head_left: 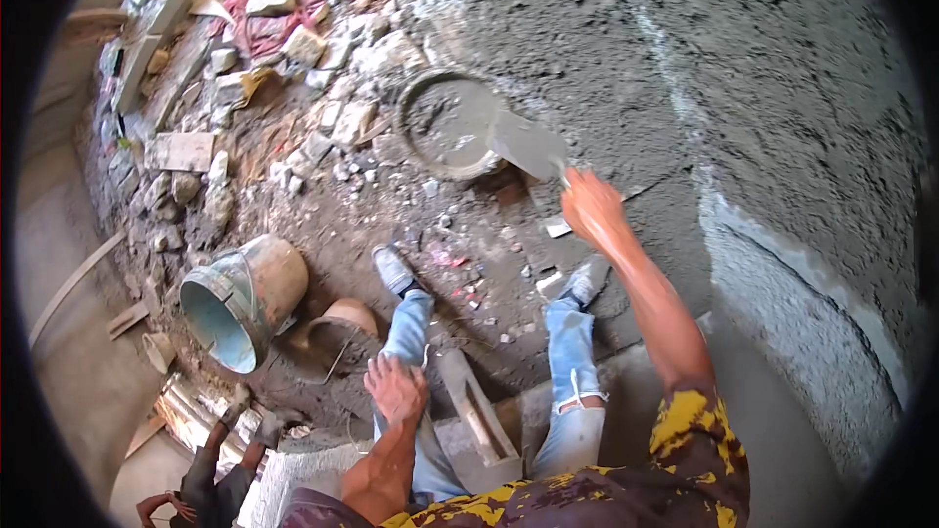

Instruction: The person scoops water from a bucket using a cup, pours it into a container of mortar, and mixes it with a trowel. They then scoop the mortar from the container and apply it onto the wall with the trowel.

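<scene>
Rough grey plastered wall, rubble-strewn dirt floor, broken bricks, daylight from above.

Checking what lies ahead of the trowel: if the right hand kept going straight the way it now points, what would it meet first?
The right hand points its trowel up-left at the round mortar pan. The blade's tip already overlaps the pan's rim, so the pan likely comes first, though depth is unclear.

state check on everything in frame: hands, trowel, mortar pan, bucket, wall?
right hand: gripping the trowel's handle
trowel: blade loaded with grey mortar, over the pan's rim
left hand: empty, resting on the left knee
mortar pan: on the ground, holding wet mortar
metal bucket: tipped on its side, mouth open
wall: covered in rough grey plaster
</scene>
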The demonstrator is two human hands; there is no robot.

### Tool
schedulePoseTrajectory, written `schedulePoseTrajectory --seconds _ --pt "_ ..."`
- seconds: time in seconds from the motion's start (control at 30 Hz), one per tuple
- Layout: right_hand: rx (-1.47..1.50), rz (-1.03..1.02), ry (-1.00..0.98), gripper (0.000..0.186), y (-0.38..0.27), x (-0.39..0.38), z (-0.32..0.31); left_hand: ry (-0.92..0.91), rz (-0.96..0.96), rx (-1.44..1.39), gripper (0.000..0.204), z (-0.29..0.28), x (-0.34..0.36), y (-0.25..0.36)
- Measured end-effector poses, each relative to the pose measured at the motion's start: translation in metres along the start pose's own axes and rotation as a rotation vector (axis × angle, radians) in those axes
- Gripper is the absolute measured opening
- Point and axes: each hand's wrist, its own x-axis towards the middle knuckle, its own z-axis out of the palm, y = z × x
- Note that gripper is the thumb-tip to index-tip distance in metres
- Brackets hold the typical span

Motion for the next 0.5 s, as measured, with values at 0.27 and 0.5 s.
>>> schedulePoseTrajectory --seconds 0.27,0.5 --pt "-0.081 -0.001 -0.015 0.019 -0.100 0.162 0.162 -0.083 -0.104 -0.064 0.057 -0.015 0.008 -0.046" --pt "0.488 0.078 -0.119 0.030 -0.100 0.110 0.181 -0.157 -0.108 -0.113 0.055 -0.013 0.015 -0.061"
